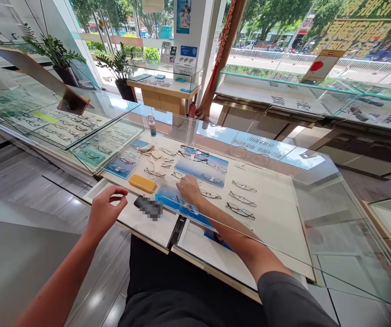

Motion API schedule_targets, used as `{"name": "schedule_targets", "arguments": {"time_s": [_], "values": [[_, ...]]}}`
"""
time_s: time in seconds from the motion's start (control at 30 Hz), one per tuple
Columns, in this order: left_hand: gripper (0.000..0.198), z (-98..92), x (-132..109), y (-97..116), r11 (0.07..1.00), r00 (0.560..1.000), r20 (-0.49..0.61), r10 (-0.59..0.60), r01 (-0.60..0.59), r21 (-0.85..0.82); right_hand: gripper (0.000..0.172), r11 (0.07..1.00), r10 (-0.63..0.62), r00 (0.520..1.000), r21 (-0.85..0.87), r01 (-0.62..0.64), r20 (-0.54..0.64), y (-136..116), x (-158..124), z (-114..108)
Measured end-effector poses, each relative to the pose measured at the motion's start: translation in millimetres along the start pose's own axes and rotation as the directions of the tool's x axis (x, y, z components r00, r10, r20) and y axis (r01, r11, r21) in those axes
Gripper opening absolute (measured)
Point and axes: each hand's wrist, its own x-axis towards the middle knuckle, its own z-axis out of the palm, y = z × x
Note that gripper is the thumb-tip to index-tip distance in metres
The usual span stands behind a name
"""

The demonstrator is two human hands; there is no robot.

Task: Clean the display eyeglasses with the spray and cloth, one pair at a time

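Strong daylight pours in through the shop windows [267,32] ahead of me, and the raised glass lid [304,254] of the display case throws glare and reflections across the eyeglass frames [241,197] beneath it. Shadows stay soft, the wide lens bends straight lines toward the corners of the view, and a blocky pixelated patch [148,208] just beside my left hand [107,210] hides whatever lies there.

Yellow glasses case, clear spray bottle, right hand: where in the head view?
Yellow rectangular glasses case [142,184]: head view, top face.
Clear spray bottle [152,128]: head view, blue label.
Right hand [190,188]: head view, its back.
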Motion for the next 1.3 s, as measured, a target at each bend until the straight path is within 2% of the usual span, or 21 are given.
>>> {"name": "schedule_targets", "arguments": {"time_s": [0.17, 0.3, 0.53, 0.73, 0.87, 0.97, 1.1, 1.23, 1.3], "values": [[0.018, -1.8, 0, 4, 1.000, 1.000, 0.017, -0.024, 0.024, 0.019, 0.053, 0.999, 0.037, 0.999, -0.022, -0.037, 0.008, 11, 14, -2], [0.018, -2.1, -1, 4, 0.999, 0.999, 0.007, -0.036, 0.036, 0.028, 0.056, 0.998, 0.054, 0.998, -0.036, -0.053, 0.021, 15, 15, -2], [0.019, -1.3, 1, 0, 0.998, 0.999, 0.016, -0.047, 0.047, 0.035, 0.054, 1.000, 0.001, 0.994, -0.019, 0.001, 0.111, 9, 8, 7], [0.018, -1.9, 1, -1, 0.998, 0.999, 0.027, -0.045, 0.044, 0.041, 0.048, 0.998, 0.002, 0.997, 0.069, -0.008, 0.082, -6, 3, -8], [0.018, -1.0, 2, -4, 0.999, 0.999, 0.037, -0.035, 0.033, 0.041, 0.042, 0.980, -0.044, 0.996, 0.199, 0.028, 0.077, -41, -16, -24], [0.018, -0.3, 2, -4, 0.999, 0.999, 0.040, -0.032, 0.030, 0.042, 0.035, 0.943, -0.114, 0.985, 0.325, 0.067, 0.127, -68, -41, -38], [0.018, -0.8, 3, -1, 0.998, 0.999, 0.041, -0.034, 0.032, 0.045, 0.050, 0.875, -0.164, 0.958, 0.484, 0.030, 0.236, -84, -80, -63], [0.018, -1.6, 2, -1, 0.999, 0.997, 0.073, -0.021, 0.019, 0.030, 0.064, 0.796, -0.220, 0.909, 0.603, -0.042, 0.353, -85, -116, -112], [0.018, -1.5, 2, -2, 1.000, 0.997, 0.073, -0.013, 0.012, 0.023, 0.060, 0.698, -0.286, 0.869, 0.709, -0.100, 0.404, -81, -124, -148]]}}
